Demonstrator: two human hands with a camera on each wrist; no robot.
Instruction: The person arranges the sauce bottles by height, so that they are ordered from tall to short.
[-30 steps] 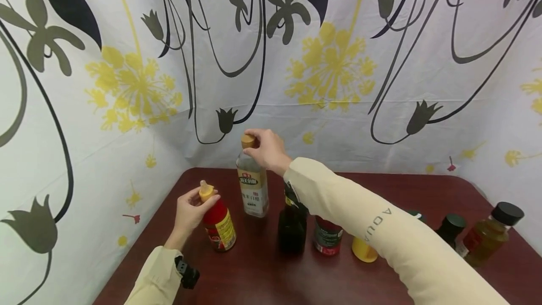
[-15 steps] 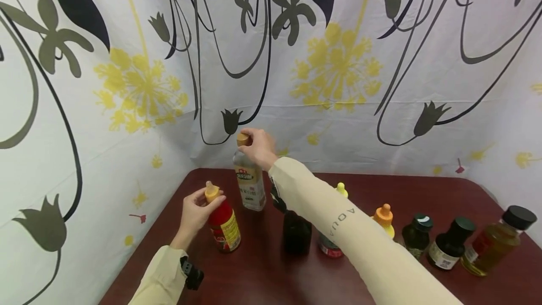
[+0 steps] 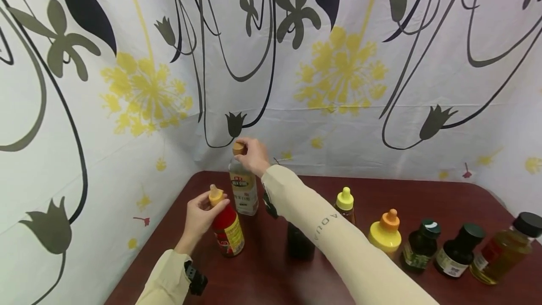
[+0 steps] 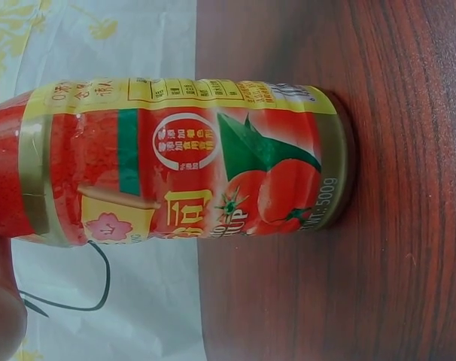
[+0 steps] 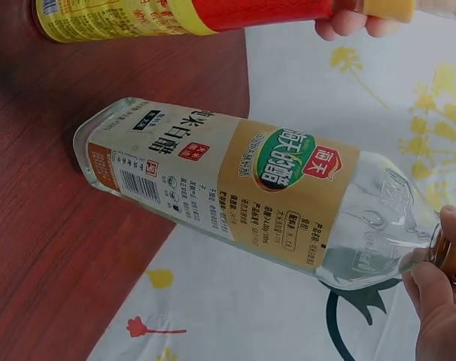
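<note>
The clear glass bottle of white rice vinegar (image 3: 245, 192) is at the far left of the dark wood bench (image 3: 254, 281), upright, its base seemingly down on the surface. It lies straight below the person's right hand (image 3: 254, 155), whose thumb and fingers are clamped on the brown cap and neck from above. I'd say that is what counts here: the long axis runs up from the bench into that grip, with the right hand the nearer one.

Just nearer the person and to the left, close but apart, the red ketchup bottle (image 3: 228, 234) is upright too. The left hand (image 3: 201, 213) pinches it around the yellow cap, thumb on one side and fingers on the other.

The right sleeve (image 3: 322, 220) reaches across a dark bottle (image 3: 299, 244), hiding its top from overhead. Farther right are a yellow-nozzled bottle (image 3: 345, 200), a yellow squeeze bottle (image 3: 384, 236) with an orange tip, two dark bottles with green caps, and a black-capped bottle of amber liquid (image 3: 497, 260). A floral cloth (image 3: 351, 154) hangs behind.
</note>
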